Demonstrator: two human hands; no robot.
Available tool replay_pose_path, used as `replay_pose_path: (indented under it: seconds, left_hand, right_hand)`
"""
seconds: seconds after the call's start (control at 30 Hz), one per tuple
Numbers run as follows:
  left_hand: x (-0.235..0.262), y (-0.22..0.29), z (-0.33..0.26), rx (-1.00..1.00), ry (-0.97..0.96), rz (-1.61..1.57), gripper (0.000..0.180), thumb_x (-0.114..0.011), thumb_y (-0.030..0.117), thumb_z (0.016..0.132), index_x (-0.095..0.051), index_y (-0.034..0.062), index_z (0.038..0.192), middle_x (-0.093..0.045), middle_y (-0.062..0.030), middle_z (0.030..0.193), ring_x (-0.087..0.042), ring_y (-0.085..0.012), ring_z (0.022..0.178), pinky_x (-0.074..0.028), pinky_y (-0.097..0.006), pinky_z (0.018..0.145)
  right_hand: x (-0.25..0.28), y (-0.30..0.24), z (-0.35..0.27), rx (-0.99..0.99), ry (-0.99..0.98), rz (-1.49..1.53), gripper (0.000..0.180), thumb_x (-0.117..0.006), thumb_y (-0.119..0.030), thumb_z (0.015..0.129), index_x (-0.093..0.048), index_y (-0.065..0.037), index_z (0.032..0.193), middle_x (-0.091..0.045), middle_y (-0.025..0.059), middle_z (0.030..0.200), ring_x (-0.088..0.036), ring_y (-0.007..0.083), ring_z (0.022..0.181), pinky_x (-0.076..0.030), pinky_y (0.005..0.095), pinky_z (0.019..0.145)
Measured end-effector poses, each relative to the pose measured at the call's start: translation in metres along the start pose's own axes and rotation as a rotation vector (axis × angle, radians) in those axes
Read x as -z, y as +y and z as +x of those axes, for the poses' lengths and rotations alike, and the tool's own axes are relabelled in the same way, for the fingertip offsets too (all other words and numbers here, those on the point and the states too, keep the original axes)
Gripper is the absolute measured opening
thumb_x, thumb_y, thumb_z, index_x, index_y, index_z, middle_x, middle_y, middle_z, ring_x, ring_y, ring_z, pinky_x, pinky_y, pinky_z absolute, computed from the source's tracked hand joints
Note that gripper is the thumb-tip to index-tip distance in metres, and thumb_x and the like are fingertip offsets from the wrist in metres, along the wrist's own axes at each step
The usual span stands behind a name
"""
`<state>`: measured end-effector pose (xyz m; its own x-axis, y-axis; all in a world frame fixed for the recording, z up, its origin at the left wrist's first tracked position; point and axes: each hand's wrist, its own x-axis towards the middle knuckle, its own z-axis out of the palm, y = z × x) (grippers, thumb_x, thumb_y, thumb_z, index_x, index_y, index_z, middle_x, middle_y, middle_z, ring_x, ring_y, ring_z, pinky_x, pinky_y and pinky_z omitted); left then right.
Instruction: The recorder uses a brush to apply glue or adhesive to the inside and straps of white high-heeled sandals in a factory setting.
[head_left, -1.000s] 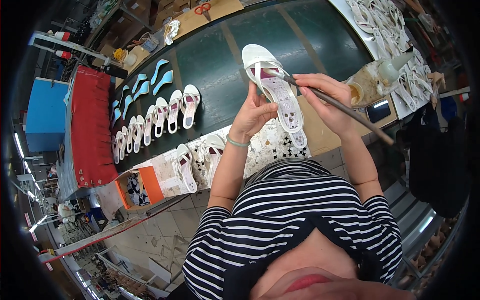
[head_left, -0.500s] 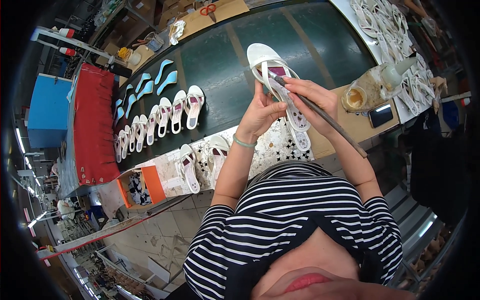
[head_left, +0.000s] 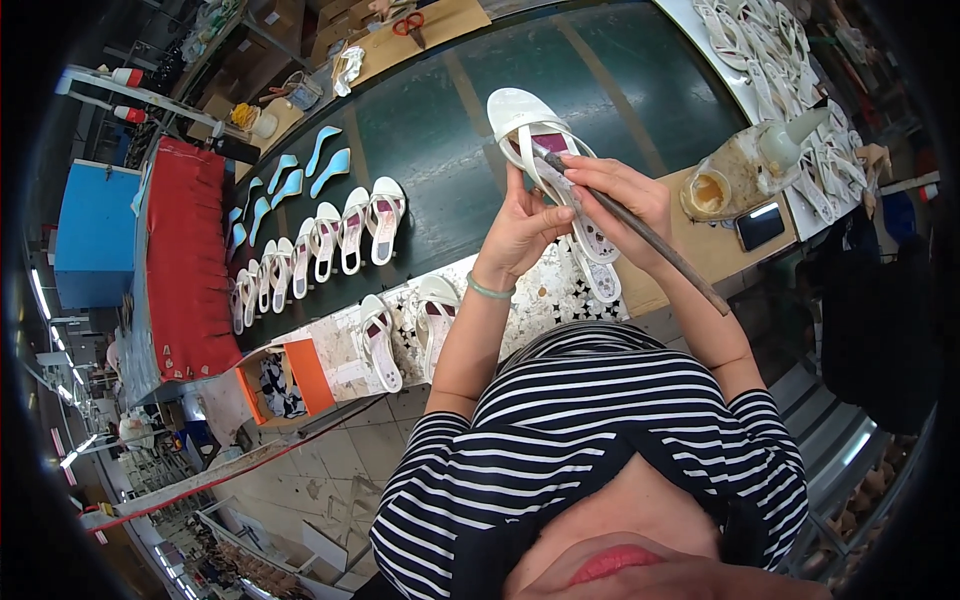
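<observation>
Since the earlier frame the white sandal point(head_left: 553, 165) has tilted slightly between the fingers. Left hand point(head_left: 520, 228) grips its side; right hand point(head_left: 622, 198) pinches a long brush point(head_left: 640, 232), tip at the strap, apparently applying glue. Next stroke needs steadiness; beyond, a glue pot point(head_left: 708, 190).

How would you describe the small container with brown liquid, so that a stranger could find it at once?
Start from the long dark green table and go to its brown cardboard-coloured corner on the person's right, beyond the right hand. There stands a stained clear tub with brown liquid, beside a dark phone. Unlike the white sandals nearby, it is round and open-topped.
</observation>
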<state>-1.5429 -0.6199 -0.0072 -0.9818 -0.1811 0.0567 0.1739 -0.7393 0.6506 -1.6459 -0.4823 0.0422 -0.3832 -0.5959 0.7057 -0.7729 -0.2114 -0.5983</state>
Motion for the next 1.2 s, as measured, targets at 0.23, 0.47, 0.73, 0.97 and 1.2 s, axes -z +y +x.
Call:
replay_pose_path:
  seconds: [0.23, 0.47, 0.73, 0.97, 1.2]
  left_hand:
    - [-0.0004, 0.0016, 0.0004, 0.0, 0.01, 0.009, 0.102, -0.066, -0.009, 0.082, -0.003, 0.0318, 0.151, -0.045, -0.0111, 0.131, -0.056, -0.0231, 0.114, -0.055, -0.039, 0.086]
    - [-0.001, 0.0025, 0.0002, -0.019, 0.018, 0.017, 0.101, -0.065, -0.01, 0.082, -0.003, 0.0306, 0.151, -0.045, -0.0118, 0.135, -0.055, -0.0255, 0.118, -0.055, -0.042, 0.09]
    - [0.0002, 0.0028, 0.0007, -0.019, 0.027, 0.02, 0.1, -0.064, -0.011, 0.082, -0.005, 0.0302, 0.15, -0.042, -0.0116, 0.136, -0.054, -0.0267, 0.119, -0.055, -0.043, 0.092]
    - [0.0019, 0.0022, 0.0, -0.054, 0.036, 0.045, 0.098, -0.065, -0.012, 0.081, -0.008, 0.0287, 0.149, -0.042, -0.0119, 0.136, -0.055, -0.0267, 0.118, -0.057, -0.041, 0.088]
    - [0.0013, 0.0044, -0.0028, -0.051, 0.045, 0.071, 0.097, -0.066, -0.013, 0.08, -0.01, 0.0276, 0.148, -0.046, -0.0126, 0.132, -0.057, -0.0263, 0.114, -0.057, -0.04, 0.086]
  right_hand:
    - [0.0023, 0.0012, 0.001, 0.006, 0.024, -0.012, 0.02, -0.067, 0.004, 0.08, -0.068, 0.004, 0.1, -0.069, 0.0174, 0.105, -0.069, 0.0276, 0.093, -0.055, 0.0335, 0.08]
    - [0.004, 0.0025, -0.0008, 0.004, 0.048, -0.037, 0.02, -0.066, 0.006, 0.08, -0.067, 0.005, 0.099, -0.069, 0.0179, 0.106, -0.069, 0.0272, 0.09, -0.055, 0.0329, 0.077]
    - [0.004, 0.0039, -0.0042, -0.017, 0.089, -0.062, 0.02, -0.067, 0.006, 0.079, -0.067, 0.004, 0.098, -0.069, 0.0174, 0.102, -0.068, 0.0271, 0.084, -0.055, 0.0325, 0.073]
    - [0.0007, -0.0008, -0.0057, -0.033, 0.105, -0.113, 0.019, -0.066, 0.007, 0.079, -0.067, 0.005, 0.098, -0.069, 0.0182, 0.102, -0.068, 0.0262, 0.084, -0.055, 0.0314, 0.072]
    - [-0.0019, -0.0027, -0.0054, -0.05, 0.123, -0.126, 0.018, -0.066, 0.006, 0.08, -0.067, 0.004, 0.097, -0.069, 0.0178, 0.1, -0.069, 0.0265, 0.085, -0.055, 0.0309, 0.073]
